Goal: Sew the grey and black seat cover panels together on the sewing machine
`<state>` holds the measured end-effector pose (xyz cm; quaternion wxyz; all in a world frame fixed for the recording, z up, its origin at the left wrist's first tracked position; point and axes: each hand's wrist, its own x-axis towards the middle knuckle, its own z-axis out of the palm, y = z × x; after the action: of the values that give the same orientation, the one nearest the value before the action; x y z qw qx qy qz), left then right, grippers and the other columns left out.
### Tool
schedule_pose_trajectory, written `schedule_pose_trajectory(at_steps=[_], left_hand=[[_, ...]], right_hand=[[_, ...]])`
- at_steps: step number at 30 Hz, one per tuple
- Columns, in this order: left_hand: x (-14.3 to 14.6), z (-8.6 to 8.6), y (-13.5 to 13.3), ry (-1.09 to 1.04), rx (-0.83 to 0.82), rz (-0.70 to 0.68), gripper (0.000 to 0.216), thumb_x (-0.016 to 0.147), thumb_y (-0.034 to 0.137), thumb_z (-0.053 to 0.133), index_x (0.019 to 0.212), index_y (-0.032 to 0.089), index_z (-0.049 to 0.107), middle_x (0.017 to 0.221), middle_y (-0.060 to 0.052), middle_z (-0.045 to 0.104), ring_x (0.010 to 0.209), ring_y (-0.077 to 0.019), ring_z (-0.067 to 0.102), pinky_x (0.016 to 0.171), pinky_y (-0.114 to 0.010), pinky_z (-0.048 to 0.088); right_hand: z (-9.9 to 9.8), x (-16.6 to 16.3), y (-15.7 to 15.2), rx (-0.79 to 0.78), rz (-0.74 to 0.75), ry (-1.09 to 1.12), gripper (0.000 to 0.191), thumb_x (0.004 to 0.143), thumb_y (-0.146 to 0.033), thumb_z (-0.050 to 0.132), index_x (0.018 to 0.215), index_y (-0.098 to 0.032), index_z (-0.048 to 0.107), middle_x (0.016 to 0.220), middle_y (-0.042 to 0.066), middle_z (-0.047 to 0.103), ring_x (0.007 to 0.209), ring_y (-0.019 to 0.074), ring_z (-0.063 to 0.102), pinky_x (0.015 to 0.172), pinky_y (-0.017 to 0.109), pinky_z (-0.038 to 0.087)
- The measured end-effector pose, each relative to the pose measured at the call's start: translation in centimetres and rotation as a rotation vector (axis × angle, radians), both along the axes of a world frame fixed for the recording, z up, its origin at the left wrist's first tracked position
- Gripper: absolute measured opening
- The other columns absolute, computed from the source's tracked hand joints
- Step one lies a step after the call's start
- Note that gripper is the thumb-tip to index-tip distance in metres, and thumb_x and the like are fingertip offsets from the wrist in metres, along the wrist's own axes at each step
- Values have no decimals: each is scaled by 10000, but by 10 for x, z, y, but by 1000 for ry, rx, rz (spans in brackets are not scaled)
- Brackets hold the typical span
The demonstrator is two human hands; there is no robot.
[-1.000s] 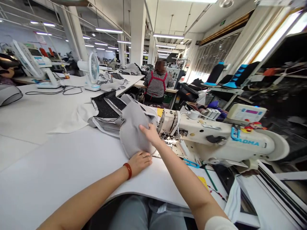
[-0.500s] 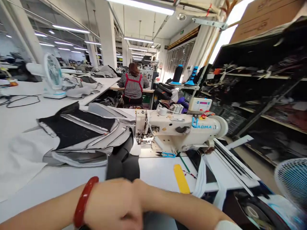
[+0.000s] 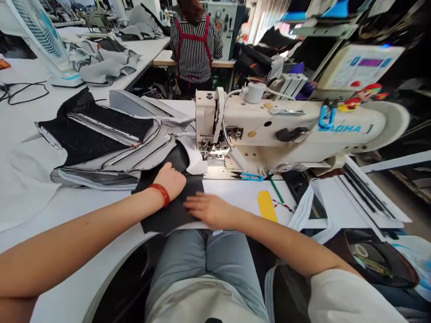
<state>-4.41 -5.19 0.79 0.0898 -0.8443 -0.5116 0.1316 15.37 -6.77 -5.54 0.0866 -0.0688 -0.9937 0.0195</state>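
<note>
A black fabric piece lies on the white table in front of the cream sewing machine. My left hand, with a red bangle at the wrist, rests knuckles-up on the fabric's far part; its fingers curl under and stay hidden. My right hand lies flat on the fabric's near right edge, fingers stretched out to the left. A stack of grey and black sewn panels sits just left of the needle area.
A yellow strip, blue snips and a green pencil lie right of my hands. A desk fan and cable stand far left. A person in a striped top sits ahead. White strips hang at the table's right edge.
The view has tilted down. My hands moved from close under the camera out onto the black fabric, which is now spread flat before the machine. The grey piece handled one second ago rests on the stack.
</note>
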Motion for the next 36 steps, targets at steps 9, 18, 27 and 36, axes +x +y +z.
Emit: schedule_pose_trajectory(at_steps=[9,18,27,36], left_hand=[[32,-38,51,-265,-196,-29,430,944,197,509,1374,196,493,1317,-77,606,1174,-169,590,965,-268,482],[18,-43,64,-97,-85,-145,429,891,32,398,1139,243,678,1013,-30,677,961,-174,583,761,-278,459],[22,-48,72,-93,-44,-224,383,929,69,363,1052,193,703,808,-44,581,817,-170,498,721,-292,408],[29,-39,86,17,31,-305,305,947,154,436,1073,163,713,898,-57,642,957,-193,555,850,-287,446]], right_hand=[[-23,-22,36,51,-180,124,279,968,-101,420,959,-73,698,943,141,740,896,237,683,873,403,537],[-29,9,36,-80,-142,147,292,948,-63,431,1005,-69,717,1064,148,739,1114,232,665,1024,390,508],[-29,8,45,-273,-220,113,318,962,-75,416,1153,-9,663,1235,188,674,1263,264,577,1106,413,443],[-17,9,71,-313,-322,64,254,921,-40,442,1033,-89,664,1187,146,685,1183,188,606,971,293,475]])
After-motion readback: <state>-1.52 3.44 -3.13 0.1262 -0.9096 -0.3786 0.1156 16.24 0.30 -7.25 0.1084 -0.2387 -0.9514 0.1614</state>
